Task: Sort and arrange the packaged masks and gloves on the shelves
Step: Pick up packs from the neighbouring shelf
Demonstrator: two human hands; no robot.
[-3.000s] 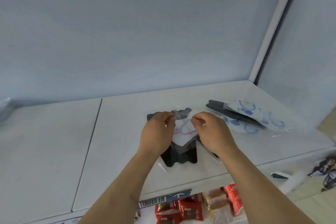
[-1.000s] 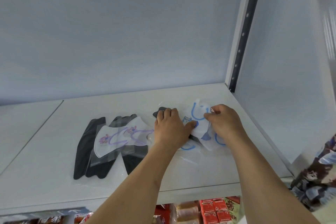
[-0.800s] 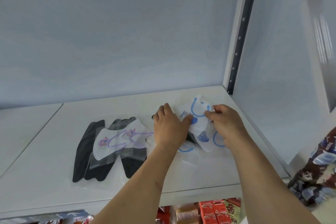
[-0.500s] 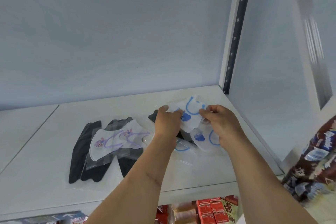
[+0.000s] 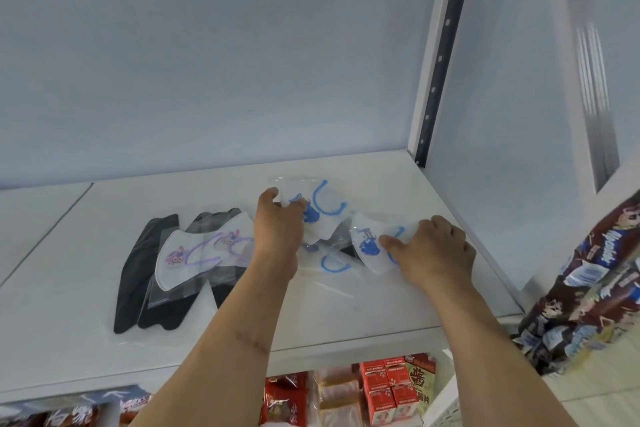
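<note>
On the white shelf [image 5: 398,302], toward its left, black masks [image 5: 133,274] in clear bags lay under a white mask with purple loops [image 5: 194,253], just left of the left hand [image 5: 277,232], whose thumb and fingers pinched a bagged white mask with blue loops [image 5: 320,210] lifted off the pile. Nearer the shelf's right rear corner, the right hand [image 5: 433,250] pressed relaxed fingers on another blue-printed mask [image 5: 370,248]. Snack packets [image 5: 388,392] sat below the front edge; a dark printed bag [image 5: 588,295] stood right.
</note>
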